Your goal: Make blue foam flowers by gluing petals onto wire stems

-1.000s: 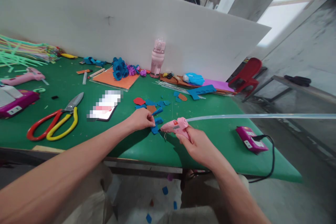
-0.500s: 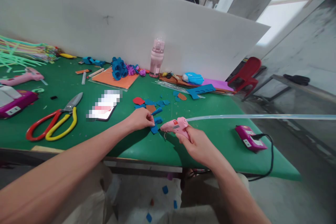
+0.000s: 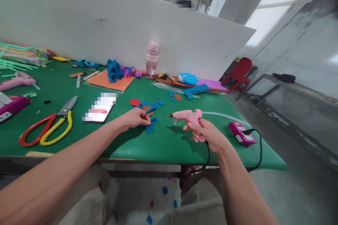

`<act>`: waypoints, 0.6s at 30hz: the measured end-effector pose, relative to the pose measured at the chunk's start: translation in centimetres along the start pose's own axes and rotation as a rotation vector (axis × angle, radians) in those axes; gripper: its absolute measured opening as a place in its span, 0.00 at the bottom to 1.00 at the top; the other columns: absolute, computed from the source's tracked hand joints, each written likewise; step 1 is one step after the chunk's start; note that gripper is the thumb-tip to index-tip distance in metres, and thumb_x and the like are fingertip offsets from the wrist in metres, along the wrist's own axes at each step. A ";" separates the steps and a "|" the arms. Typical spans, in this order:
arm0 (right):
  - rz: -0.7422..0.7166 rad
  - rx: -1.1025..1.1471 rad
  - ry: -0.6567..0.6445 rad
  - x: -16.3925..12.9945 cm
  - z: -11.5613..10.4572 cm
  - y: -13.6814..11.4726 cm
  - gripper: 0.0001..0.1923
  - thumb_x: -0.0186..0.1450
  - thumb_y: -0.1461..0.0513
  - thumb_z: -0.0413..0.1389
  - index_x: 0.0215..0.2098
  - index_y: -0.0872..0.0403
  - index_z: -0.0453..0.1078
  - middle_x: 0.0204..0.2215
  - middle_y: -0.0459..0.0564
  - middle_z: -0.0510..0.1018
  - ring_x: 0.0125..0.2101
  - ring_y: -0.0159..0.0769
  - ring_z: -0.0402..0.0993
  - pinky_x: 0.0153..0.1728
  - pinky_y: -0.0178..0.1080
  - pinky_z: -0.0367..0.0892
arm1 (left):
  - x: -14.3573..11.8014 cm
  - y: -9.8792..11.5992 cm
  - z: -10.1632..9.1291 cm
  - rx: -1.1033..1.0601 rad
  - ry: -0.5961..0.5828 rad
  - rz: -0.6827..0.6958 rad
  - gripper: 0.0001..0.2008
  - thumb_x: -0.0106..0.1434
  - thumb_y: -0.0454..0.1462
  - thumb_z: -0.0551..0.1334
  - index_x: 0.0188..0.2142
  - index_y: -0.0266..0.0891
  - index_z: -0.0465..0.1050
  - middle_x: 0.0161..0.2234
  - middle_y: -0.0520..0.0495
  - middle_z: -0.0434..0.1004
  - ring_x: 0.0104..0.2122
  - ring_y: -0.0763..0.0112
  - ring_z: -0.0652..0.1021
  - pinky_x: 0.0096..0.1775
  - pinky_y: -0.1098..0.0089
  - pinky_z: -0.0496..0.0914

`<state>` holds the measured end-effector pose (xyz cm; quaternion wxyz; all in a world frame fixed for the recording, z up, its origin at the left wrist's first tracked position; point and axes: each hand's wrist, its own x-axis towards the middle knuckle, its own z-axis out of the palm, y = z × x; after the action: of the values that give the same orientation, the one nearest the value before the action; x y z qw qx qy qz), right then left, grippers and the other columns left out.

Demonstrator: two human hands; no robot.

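Head-camera view looks down on a green table (image 3: 66,140) where the right hand (image 3: 208,134) is clenched round the grip of a pink glue gun (image 3: 188,116), lifted just off the surface with its nozzle aimed left toward the left hand (image 3: 135,117), whose fingertips pinch a small blue foam piece (image 3: 151,109) low over the table near other foam scraps (image 3: 150,128). With nozzle and pinching fingers so near each other, hot glue could likely string onto skin or the table, and the thin piece may slip or fold in such a light pinch. Both forearms reach forward from the near edge, the right wrist cocked so the gun lies nearly level.
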<state>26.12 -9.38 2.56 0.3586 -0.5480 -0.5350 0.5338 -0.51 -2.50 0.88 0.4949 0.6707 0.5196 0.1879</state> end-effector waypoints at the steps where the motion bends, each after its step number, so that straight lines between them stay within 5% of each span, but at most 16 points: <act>1: 0.011 0.002 0.028 0.3 -0.4 0.4 0.19 0.55 0.51 0.57 0.33 0.59 0.68 0.14 0.40 0.64 0.15 0.25 0.56 0.19 0.32 0.60 | -0.2 0.2 -0.2 -0.040 -0.016 -0.029 0.07 0.44 0.38 0.63 0.21 0.36 0.70 0.15 0.55 0.64 0.14 0.81 0.57 0.19 0.74 0.50; 4: 0.039 -0.159 0.135 1.2 -1.3 1.6 0.19 0.55 0.50 0.55 0.30 0.60 0.69 0.17 0.44 0.68 0.18 0.27 0.61 0.20 0.31 0.58 | -0.9 0.6 -0.9 -0.156 -0.041 -0.057 0.12 0.43 0.42 0.66 0.23 0.36 0.70 0.16 0.57 0.60 0.13 0.84 0.51 0.17 0.74 0.42; 10: 0.013 -0.797 0.280 2.1 -1.2 2.4 0.28 0.62 0.46 0.41 0.27 0.57 0.72 0.23 0.52 0.74 0.24 0.34 0.69 0.25 0.33 0.59 | -2.8 2.8 -1.6 -0.305 -0.018 0.030 0.15 0.44 0.44 0.67 0.25 0.36 0.68 0.17 0.57 0.59 0.13 0.85 0.51 0.16 0.75 0.43; 18: -0.083 -0.741 0.466 0.1 0.7 0.1 0.25 0.58 0.44 0.48 0.31 0.57 0.71 0.27 0.55 0.76 0.30 0.39 0.72 0.30 0.36 0.61 | -6.2 5.4 2.0 -0.238 0.044 0.103 0.14 0.45 0.43 0.66 0.25 0.35 0.68 0.18 0.57 0.62 0.13 0.85 0.53 0.16 0.76 0.44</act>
<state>25.40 -9.39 2.32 0.2702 -0.7232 -0.6169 0.1532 1.35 -8.72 6.23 0.5492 0.6286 0.4694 0.2881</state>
